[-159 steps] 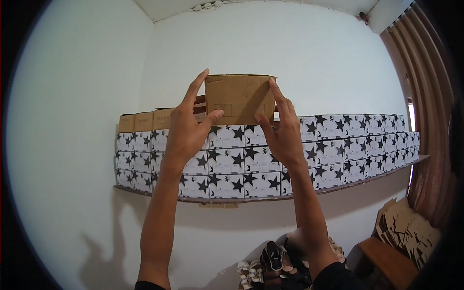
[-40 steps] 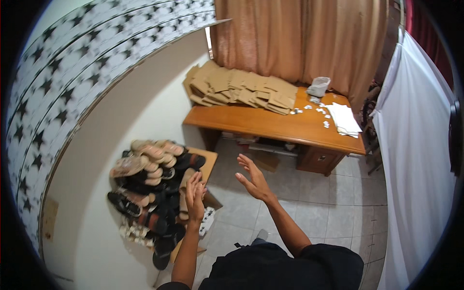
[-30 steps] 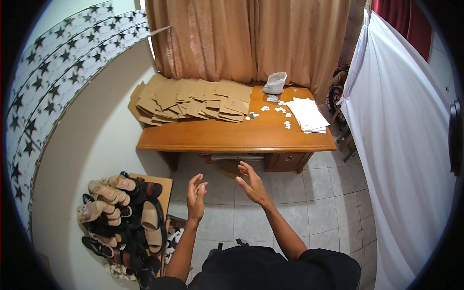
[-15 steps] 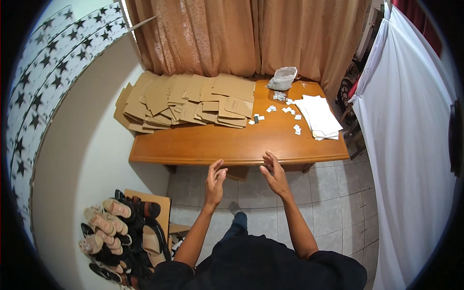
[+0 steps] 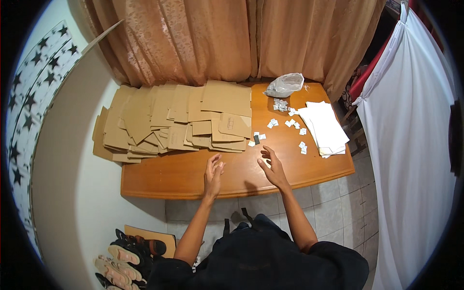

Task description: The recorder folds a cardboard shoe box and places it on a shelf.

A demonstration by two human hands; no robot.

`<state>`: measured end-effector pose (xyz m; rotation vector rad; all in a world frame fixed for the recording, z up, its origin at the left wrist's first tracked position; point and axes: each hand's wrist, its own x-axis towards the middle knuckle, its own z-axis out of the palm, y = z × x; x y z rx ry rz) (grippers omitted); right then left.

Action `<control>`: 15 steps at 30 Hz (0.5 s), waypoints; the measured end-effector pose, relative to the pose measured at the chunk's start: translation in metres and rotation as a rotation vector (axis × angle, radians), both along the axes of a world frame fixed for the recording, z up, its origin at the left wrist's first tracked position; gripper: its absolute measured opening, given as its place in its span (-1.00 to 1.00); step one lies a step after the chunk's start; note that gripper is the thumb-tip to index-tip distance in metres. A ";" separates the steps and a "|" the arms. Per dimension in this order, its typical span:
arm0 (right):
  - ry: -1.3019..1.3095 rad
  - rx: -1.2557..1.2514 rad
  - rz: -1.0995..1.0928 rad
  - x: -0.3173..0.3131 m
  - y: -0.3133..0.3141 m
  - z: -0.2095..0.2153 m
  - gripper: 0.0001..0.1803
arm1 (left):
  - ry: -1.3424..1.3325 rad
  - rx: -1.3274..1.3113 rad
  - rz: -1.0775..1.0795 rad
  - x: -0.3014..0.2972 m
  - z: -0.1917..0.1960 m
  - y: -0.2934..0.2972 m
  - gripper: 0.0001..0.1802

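My left hand (image 5: 212,175) hovers over the near part of the wooden table (image 5: 232,178), fingers loosely curved and apart, holding nothing. It is nearest to the spread of flat brown cardboard pieces (image 5: 193,104) on the table's left half. To its right my right hand (image 5: 273,169) is also open and empty, palm turned inward, near the table's middle. Beyond it lie several small white packets (image 5: 273,123), and a small dark piece (image 5: 256,139) sits among a few of them. A stack of white sheets (image 5: 325,128) rests at the right end.
A whitish plastic bag (image 5: 285,85) stands at the table's back edge, before brown curtains (image 5: 193,38). Several shoes (image 5: 125,256) are piled at lower left beside the wall. A white cloth (image 5: 401,121) hangs on the right.
My body has come closer to the table. Both hands, in front of its near edge before, are now above its top, still open and empty.
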<state>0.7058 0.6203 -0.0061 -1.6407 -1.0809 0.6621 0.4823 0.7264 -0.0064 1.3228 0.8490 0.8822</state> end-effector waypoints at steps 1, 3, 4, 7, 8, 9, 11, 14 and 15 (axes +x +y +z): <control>0.006 -0.008 -0.004 0.007 0.010 -0.004 -0.29 | 0.017 -0.005 -0.003 0.007 -0.002 0.010 -0.46; 0.014 -0.027 -0.006 0.020 0.032 -0.011 -0.29 | 0.041 -0.020 -0.004 0.021 -0.009 0.031 -0.46; 0.021 -0.037 -0.003 0.028 0.042 -0.015 -0.29 | 0.053 -0.017 -0.004 0.028 -0.014 0.041 -0.47; 0.018 -0.050 0.013 0.051 0.069 -0.030 -0.30 | 0.103 -0.015 0.002 0.051 -0.033 0.072 -0.49; 0.020 -0.062 0.009 0.059 0.080 -0.038 -0.30 | 0.132 -0.007 0.005 0.059 -0.039 0.081 -0.50; 0.021 -0.071 0.011 0.068 0.092 -0.046 -0.30 | 0.141 -0.014 0.016 0.066 -0.049 0.089 -0.50; 0.033 -0.076 0.032 0.081 0.115 -0.058 -0.31 | 0.180 0.001 0.026 0.081 -0.066 0.110 -0.53; 0.059 -0.130 0.057 0.107 0.144 -0.075 -0.31 | 0.230 -0.038 0.036 0.104 -0.073 0.134 -0.54; 0.049 -0.142 0.065 0.113 0.154 -0.080 -0.31 | 0.264 -0.066 0.041 0.110 -0.075 0.142 -0.54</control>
